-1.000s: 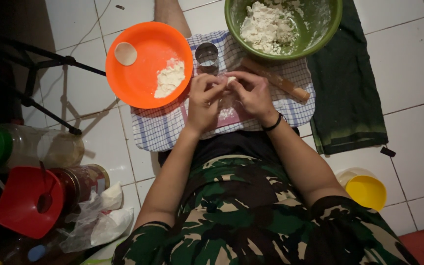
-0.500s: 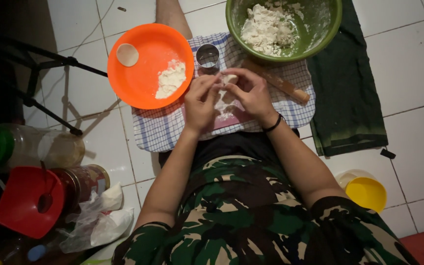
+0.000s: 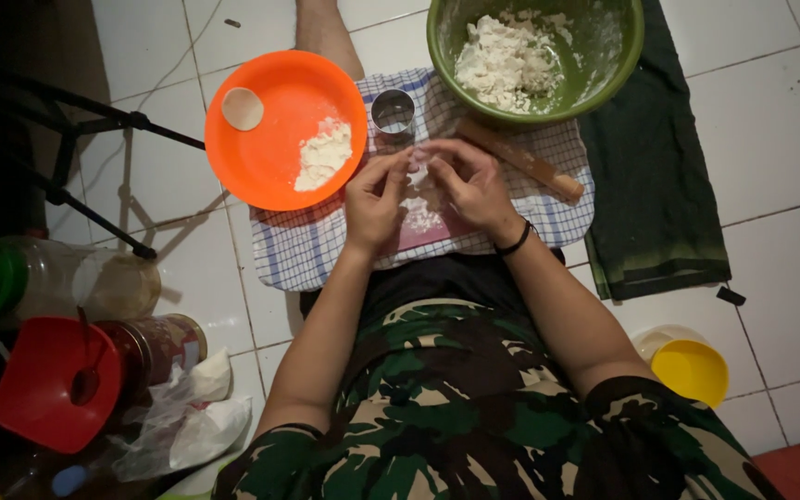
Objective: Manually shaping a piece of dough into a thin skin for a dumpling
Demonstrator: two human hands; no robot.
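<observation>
**Both hands pinching a small piece of dough over the checked cloth**

I saw the left hand (image 3: 374, 196) and the right hand (image 3: 474, 183) meeting above the middle of the checked cloth (image 3: 298, 252), which lay on the tiled floor (image 3: 780, 120). The fingers of both hands were narrow and closed around a small piece of white dough (image 3: 418, 173), held just above a pink board (image 3: 428, 231) dusted with flour. I think it was held there so that crumbs fell on the board and not on the floor.

Near the far edge of the cloth stood a small metal ring cutter (image 3: 393, 113), just beside the fingers. The green bowl (image 3: 604, 65) with crumbly dough sat at the far right corner of the cloth, and a wooden rolling pin (image 3: 522, 161) lay tilted under its rim, close to the right hand. The orange plate (image 3: 261, 148) covered the far left corner; it carried a heap of flour and one round disc of dough.

Well apart, on the floor, were a yellow cup (image 3: 690, 370), a dark green towel (image 3: 655, 204), a red funnel (image 3: 48, 384) and some jars (image 3: 94, 282). Nothing stood between the hands and the bowl except the rolling pin.
</observation>
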